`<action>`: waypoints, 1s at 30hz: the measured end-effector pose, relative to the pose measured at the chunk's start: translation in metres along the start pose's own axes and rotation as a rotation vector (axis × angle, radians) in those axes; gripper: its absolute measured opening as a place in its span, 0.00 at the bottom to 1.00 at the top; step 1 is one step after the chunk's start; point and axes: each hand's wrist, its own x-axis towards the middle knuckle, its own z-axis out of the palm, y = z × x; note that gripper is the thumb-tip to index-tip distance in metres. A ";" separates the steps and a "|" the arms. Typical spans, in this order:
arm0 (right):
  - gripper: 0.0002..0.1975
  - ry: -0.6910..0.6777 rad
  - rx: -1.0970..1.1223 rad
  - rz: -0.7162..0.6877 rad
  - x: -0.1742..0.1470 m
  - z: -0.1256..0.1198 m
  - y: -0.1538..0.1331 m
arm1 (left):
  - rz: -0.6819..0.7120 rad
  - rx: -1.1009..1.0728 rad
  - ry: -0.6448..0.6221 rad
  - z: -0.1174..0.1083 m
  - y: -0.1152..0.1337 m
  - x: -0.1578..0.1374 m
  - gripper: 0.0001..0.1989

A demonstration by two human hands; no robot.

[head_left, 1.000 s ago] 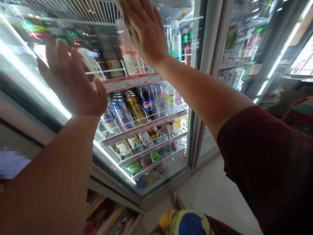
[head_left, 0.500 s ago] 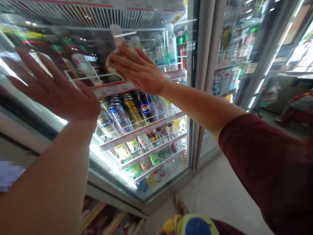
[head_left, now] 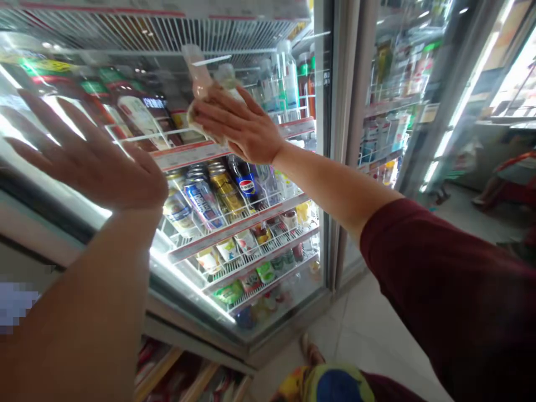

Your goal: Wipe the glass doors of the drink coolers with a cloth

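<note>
My right hand (head_left: 240, 123) presses a pale, crumpled cloth (head_left: 194, 115) flat against the glass door (head_left: 276, 312) of a drinks fridge. Its fingers point up and left, and most of the cloth is hidden beneath them. At the left, my left hand (head_left: 96, 162) has its fingers spread, the palm towards the glass near the door's left side. Nothing shows in that hand; whether it touches the glass I cannot tell. Behind the glass stand bottles and cans on wire shelves, among them a dark Pepsi bottle (head_left: 243, 178) and a gold can (head_left: 226, 188).
A second glass fridge door (head_left: 385, 128) adjoins on the right, past the grey frame (head_left: 345, 111). Below left is a low rack with wooden slats (head_left: 157, 374). Pale floor tiles (head_left: 364, 329) lie under me. A seated person's legs (head_left: 496, 181) show at far right.
My right hand and the cloth have shifted slightly right and down across the glass. My left hand stays spread in nearly the same place. The view has moved a little.
</note>
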 end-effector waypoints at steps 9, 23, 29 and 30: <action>0.32 0.021 0.109 0.230 -0.029 0.034 0.007 | 0.111 0.143 0.059 -0.003 0.000 -0.005 0.44; 0.37 -0.014 -0.182 0.845 0.074 -0.023 0.058 | 0.237 0.268 0.112 -0.013 0.016 -0.012 0.43; 0.33 -0.027 -0.053 0.185 0.056 -0.005 0.004 | 0.186 0.156 0.078 -0.017 0.025 -0.012 0.43; 0.34 -0.036 -0.021 0.125 0.052 -0.004 0.005 | 0.167 0.152 0.053 -0.019 0.027 -0.013 0.44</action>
